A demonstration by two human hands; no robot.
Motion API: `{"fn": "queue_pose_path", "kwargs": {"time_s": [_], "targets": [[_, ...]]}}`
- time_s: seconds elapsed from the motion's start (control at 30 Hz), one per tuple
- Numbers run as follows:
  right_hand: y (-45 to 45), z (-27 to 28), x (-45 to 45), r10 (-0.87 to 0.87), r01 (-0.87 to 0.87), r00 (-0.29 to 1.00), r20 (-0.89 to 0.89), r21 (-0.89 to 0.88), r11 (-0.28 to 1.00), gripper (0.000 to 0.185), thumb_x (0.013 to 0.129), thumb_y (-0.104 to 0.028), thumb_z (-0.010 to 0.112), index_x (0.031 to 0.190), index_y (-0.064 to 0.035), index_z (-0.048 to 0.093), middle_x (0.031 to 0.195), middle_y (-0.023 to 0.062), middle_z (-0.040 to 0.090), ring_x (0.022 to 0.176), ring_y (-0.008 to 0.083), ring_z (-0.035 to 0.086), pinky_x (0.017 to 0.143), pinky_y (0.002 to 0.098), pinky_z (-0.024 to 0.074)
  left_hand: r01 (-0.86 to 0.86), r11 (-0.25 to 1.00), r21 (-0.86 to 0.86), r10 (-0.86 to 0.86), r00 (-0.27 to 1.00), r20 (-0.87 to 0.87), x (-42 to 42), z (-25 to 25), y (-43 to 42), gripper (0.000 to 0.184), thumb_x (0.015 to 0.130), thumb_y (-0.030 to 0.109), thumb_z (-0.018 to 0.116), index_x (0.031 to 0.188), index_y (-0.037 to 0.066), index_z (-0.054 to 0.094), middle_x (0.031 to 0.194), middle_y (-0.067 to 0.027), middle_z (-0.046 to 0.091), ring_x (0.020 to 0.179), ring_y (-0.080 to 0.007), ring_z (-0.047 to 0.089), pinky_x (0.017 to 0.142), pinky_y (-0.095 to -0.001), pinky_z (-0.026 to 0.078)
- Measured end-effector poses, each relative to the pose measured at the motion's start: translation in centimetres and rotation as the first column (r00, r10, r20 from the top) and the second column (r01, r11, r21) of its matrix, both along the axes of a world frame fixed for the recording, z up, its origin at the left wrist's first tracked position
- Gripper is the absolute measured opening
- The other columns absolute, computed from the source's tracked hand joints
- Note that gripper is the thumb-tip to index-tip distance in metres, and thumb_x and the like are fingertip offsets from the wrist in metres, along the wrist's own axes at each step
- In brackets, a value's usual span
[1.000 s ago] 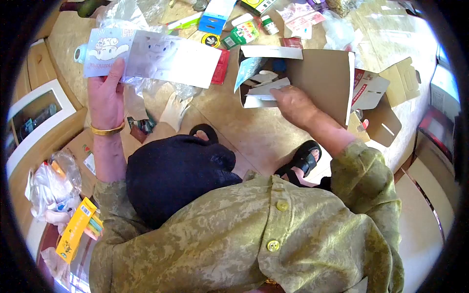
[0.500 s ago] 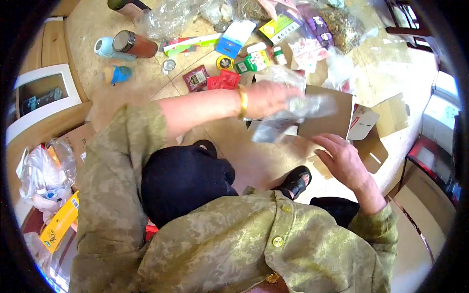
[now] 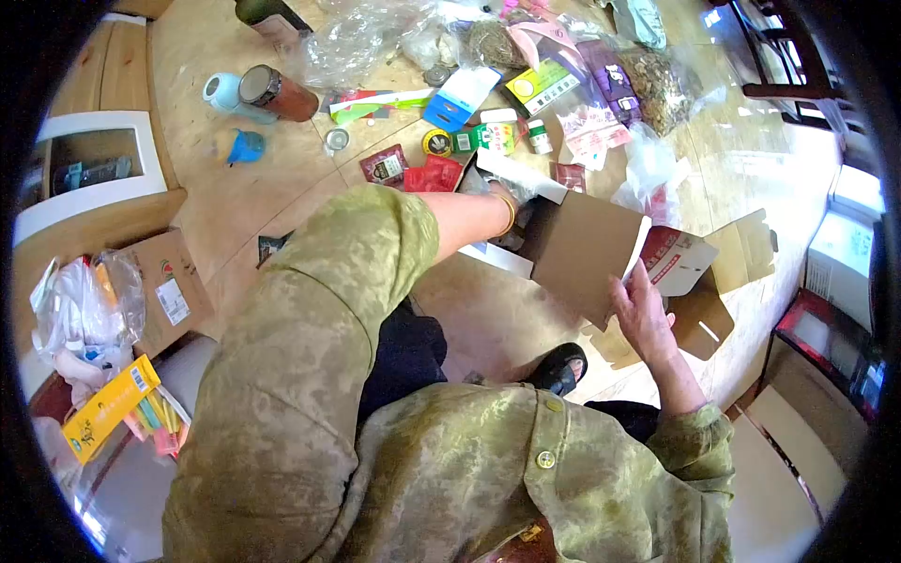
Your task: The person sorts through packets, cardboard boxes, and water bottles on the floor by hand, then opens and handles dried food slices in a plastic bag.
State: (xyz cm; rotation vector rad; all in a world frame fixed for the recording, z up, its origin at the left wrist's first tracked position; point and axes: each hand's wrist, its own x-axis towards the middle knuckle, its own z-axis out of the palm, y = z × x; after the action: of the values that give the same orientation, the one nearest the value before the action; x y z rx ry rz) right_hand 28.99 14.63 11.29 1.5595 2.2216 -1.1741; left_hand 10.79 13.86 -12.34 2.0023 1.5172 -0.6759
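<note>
A cardboard box [image 3: 589, 249] stands open on the floor in front of me, its flaps spread. My left hand [image 3: 502, 194], below a gold bracelet, reaches down into it; the box walls hide the fingers. Clear plastic [image 3: 518, 190] shows beside that hand inside the box. At the box's right side, my right hand [image 3: 648, 317] grips the edge of the brown flap, thumb on the near face. A white and red printed carton [image 3: 678, 261] lies just beyond that hand, against another opened brown carton [image 3: 706, 324].
Red packets [image 3: 434, 174], a green-white bottle [image 3: 497, 133], a blue-white box [image 3: 461, 98] and plastic bags [image 3: 352, 47] lie beyond the box. A brown-red jar [image 3: 279, 92] stands left. Bags of dried goods [image 3: 654, 86] lie at the back right. My sandalled foot [image 3: 560, 367] is nearby.
My left hand has gone from above the box, holding a clear plastic bag, down into it. My right hand, open and apart before, now grips the flap.
</note>
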Motion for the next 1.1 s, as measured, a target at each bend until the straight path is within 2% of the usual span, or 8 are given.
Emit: {"fn": "queue_pose_path", "kwargs": {"time_s": [0.1,0.23,0.33,0.37,0.5,0.57,0.8,1.1], "targets": [[0.1,-0.1,0.0,-0.067,0.064,0.992,-0.109,-0.036,0.997,0.029,0.081,-0.017,0.047,0.103,-0.0001,0.039,0.082,0.0213,0.056,0.076,0.0295,0.056,0.066,0.0353,0.0427,-0.540,0.799,-0.265,0.599,0.749,0.282,-0.9,9.4,-0.3,0.040,0.080,0.037,0.040,0.113,0.015,0.048,0.115,-0.0069,0.048,0.106,-0.0229,0.044,0.085,-0.0350,0.037],[1.3,-1.6,1.9,-0.075,0.051,0.967,-0.243,-0.105,0.993,0.029,0.083,-0.012,0.044,0.109,-0.0018,0.040,0.090,0.0125,0.054,0.080,0.0163,0.049,0.072,0.0276,0.0402,0.232,0.945,0.233,-0.294,0.912,0.285,-1.2,13.3,-1.8,0.023,0.075,0.021,0.045,0.092,0.009,0.056,0.096,-0.0101,0.053,0.089,-0.0234,0.053,0.071,-0.0357,0.045],[2.0,-0.9,2.5,-0.071,0.062,0.971,-0.229,-0.046,0.997,0.029,0.084,-0.011,0.042,0.110,0.0005,0.039,0.100,0.0125,0.050,0.090,0.0161,0.045,0.078,0.0265,0.0367,-0.109,0.981,0.160,-0.085,0.501,0.861,-7.9,17.8,-2.3,0.033,0.075,0.022,0.052,0.107,0.013,0.048,0.101,-0.0092,0.052,0.088,-0.0225,0.053,0.076,-0.0328,0.043],[2.1,-0.9,3.3,-0.127,0.125,0.966,-0.225,-0.022,0.992,0.028,0.084,-0.010,0.040,0.110,0.0016,0.039,0.104,0.0126,0.048,0.092,0.0167,0.044,0.079,0.0268,0.0359,-0.396,0.877,-0.273,0.384,0.235,0.893,-11.5,19.2,-3.9,0.032,0.078,0.020,0.049,0.110,0.014,0.047,0.105,-0.0070,0.052,0.089,-0.0195,0.052,0.078,-0.0307,0.042],[4.3,0.0,3.5,-0.113,0.106,0.988,-0.103,-0.076,0.991,0.030,0.081,-0.004,0.041,0.110,0.0015,0.040,0.112,0.0150,0.043,0.101,0.0229,0.042,0.085,0.0319,0.0345,-0.996,-0.072,-0.042,0.497,-0.073,0.864,-27.1,13.4,-16.7,0.032,0.080,0.015,0.050,0.109,0.004,0.045,0.103,-0.0066,0.052,0.092,-0.0149,0.050,0.080,-0.0257,0.039],[4.9,-0.9,6.3,0.482,-0.547,0.835,0.265,0.312,0.777,0.041,0.068,0.002,0.049,0.108,-0.0037,0.044,0.119,0.0204,0.034,0.107,0.0357,0.036,0.087,0.0350,0.0341,-0.920,-0.351,0.176,0.684,-0.123,0.719,-29.9,8.0,-27.3,0.028,0.077,0.010,0.049,0.105,0.005,0.048,0.093,-0.0105,0.053,0.087,-0.0193,0.050,0.079,-0.0292,0.039],[5.4,0.0,1.7,0.036,-0.036,0.998,0.055,0.000,0.999,0.036,0.077,-0.013,0.046,0.110,-0.0014,0.042,0.111,0.0152,0.041,0.101,0.0266,0.039,0.085,0.0326,0.0325,-0.845,0.422,0.330,0.907,0.388,-0.165,-22.6,4.5,-35.9,0.078,0.060,0.012,0.067,0.125,0.016,0.024,0.128,-0.0094,0.026,0.118,-0.0293,0.025,0.094,-0.0407,0.027],[5.7,-0.1,1.3,-0.099,0.111,0.986,0.138,-0.084,0.990,0.050,0.083,-0.027,0.042,0.122,0.0025,0.029,0.124,0.0193,0.031,0.114,0.0266,0.032,0.094,0.0328,0.0250,-0.664,0.729,0.168,0.677,0.736,-0.030,-25.9,5.2,-33.0,0.090,0.048,0.016,0.072,0.125,0.025,0.026,0.124,-0.0044,0.031,0.113,-0.0278,0.031,0.090,-0.0393,0.029]]}}
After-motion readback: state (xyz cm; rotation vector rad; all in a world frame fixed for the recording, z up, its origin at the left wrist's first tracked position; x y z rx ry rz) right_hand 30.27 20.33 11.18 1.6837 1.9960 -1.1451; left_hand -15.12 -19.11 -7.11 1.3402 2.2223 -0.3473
